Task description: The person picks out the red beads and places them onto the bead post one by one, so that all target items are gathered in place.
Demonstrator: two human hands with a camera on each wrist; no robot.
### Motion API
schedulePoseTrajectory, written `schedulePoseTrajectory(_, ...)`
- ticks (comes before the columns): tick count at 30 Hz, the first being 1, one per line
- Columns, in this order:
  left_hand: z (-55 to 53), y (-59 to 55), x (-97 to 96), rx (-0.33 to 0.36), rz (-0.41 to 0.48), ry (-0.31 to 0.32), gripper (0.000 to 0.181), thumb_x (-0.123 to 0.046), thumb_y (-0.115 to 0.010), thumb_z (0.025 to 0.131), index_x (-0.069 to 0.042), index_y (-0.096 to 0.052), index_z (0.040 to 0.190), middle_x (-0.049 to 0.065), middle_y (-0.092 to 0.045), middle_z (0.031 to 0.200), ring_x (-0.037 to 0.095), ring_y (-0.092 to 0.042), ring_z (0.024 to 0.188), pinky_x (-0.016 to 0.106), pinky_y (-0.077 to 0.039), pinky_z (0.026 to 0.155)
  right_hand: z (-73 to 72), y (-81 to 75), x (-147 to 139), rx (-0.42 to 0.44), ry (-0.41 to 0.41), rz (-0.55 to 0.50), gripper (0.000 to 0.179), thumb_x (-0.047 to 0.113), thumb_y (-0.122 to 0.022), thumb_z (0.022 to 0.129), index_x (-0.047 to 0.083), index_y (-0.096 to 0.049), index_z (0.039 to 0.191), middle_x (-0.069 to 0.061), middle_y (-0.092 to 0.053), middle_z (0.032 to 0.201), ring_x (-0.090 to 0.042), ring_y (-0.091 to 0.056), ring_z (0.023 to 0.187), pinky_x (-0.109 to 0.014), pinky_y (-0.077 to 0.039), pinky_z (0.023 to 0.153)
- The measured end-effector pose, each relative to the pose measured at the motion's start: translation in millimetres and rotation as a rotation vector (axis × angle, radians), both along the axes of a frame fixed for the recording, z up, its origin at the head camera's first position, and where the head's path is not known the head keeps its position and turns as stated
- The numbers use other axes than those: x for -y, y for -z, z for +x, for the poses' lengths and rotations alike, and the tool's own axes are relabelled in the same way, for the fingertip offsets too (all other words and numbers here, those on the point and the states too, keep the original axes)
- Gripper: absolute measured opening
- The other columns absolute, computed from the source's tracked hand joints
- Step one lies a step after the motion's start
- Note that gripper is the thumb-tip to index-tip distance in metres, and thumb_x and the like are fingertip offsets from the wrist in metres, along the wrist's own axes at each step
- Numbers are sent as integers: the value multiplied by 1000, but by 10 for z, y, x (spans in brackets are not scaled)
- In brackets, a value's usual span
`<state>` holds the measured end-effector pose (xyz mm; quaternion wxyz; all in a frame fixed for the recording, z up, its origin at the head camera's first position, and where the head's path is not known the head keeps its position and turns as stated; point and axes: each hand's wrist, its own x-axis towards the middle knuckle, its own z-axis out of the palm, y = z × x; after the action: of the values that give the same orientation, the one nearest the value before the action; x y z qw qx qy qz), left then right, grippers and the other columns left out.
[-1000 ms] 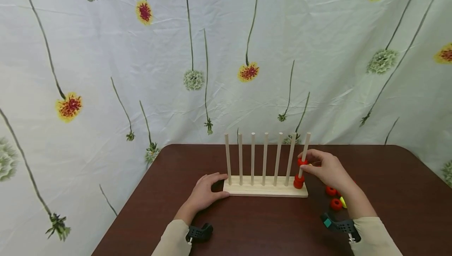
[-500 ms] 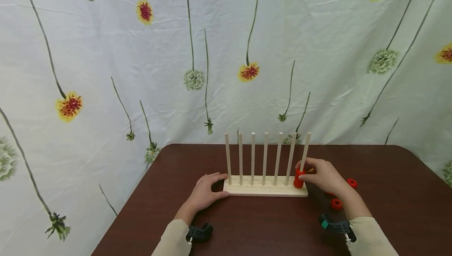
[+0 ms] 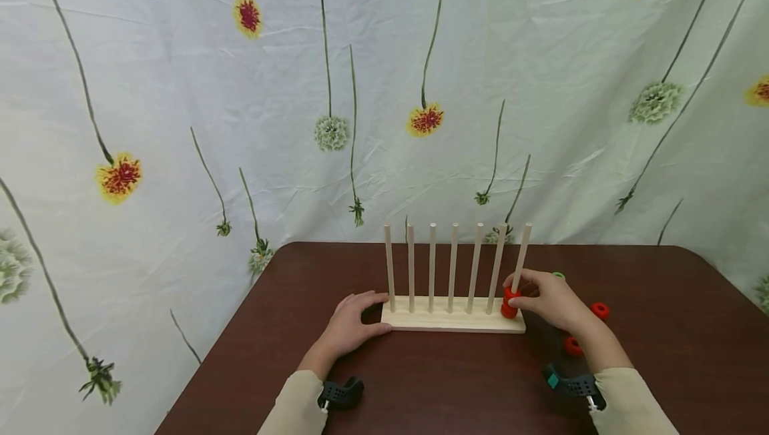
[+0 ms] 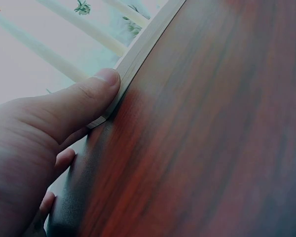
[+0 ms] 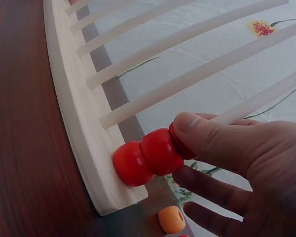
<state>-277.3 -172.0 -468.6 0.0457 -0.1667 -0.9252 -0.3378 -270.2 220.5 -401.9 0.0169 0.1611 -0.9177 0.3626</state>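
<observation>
A pale wooden rack with a row of upright pegs [image 3: 453,320] stands on the table. My left hand [image 3: 354,323] holds its left end, thumb [image 4: 101,86] against the front edge and fingers toward the back. At the rack's other end, red beads are stacked on the rightmost peg [image 3: 521,255]. My right hand [image 3: 557,300] pinches the top red bead [image 5: 178,143] between thumb and fingers, low on that peg. Under it sit a middle red bead [image 5: 162,152] and a bottom red bead [image 5: 133,164], which is down at the base.
Loose red beads [image 3: 599,310] lie right of the rack, partly behind my right forearm. An orange bead [image 5: 171,219] lies by the rack's right end. A green ring-shaped piece [image 3: 559,275] shows behind my right hand. A flowered cloth [image 3: 270,88] hangs behind the table [image 3: 432,381].
My right hand has slid the red bead from partway up the rightmost peg down onto the other red beads. My left hand has stayed on the rack's left end.
</observation>
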Motion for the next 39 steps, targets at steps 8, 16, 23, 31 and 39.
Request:
schedulePoseTrajectory(8, -5, -2, 5, -2, 1, 16, 57, -39, -80, 84, -20, -64, 135, 6, -61, 141, 32, -47, 140, 60, -25, 120, 29, 14, 15, 22, 2, 25, 28, 16, -75, 90, 7, -68, 116, -4, -72, 97, -19, -66, 87, -33, -56, 73)
schedulePoseTrajectory(16, -15, 1, 5, -7, 1, 20, 56, -39, -80, 84, -20, -64, 135, 6, -62, 141, 32, -48, 140, 59, -26, 120, 29, 0, -24, 15, -32, 52, 31, 14, -77, 88, 5, -68, 116, -11, -72, 108, -29, -67, 99, -46, -59, 83)
schedulePoseTrajectory(23, -16, -1, 1, -10, -1, 20, 56, -38, -80, 84, -20, -64, 135, 5, -62, 141, 32, -48, 140, 60, -25, 120, 56, -68, -148, -13, -37, 133, 26, 24, -79, 86, 8, -71, 105, -8, -73, 104, -26, -66, 94, -43, -58, 80)
schedulePoseTrajectory(31, -12, 1, 5, -5, 3, 9, 56, -38, -81, 84, -20, -65, 134, 5, -62, 140, 32, -48, 140, 60, -26, 119, 28, -45, -272, 8, 29, 157, 17, 20, -78, 86, 11, -72, 99, -6, -70, 100, -26, -61, 95, -50, -56, 84)
schedulePoseTrajectory(39, -8, 11, 6, -8, 4, 10, 56, -37, -81, 84, -21, -64, 135, 6, -61, 141, 32, -48, 140, 60, -25, 120, 11, 61, -426, -36, 84, 195, 34, 20, -78, 86, 4, -70, 115, -20, -69, 115, -39, -63, 105, -61, -53, 90)
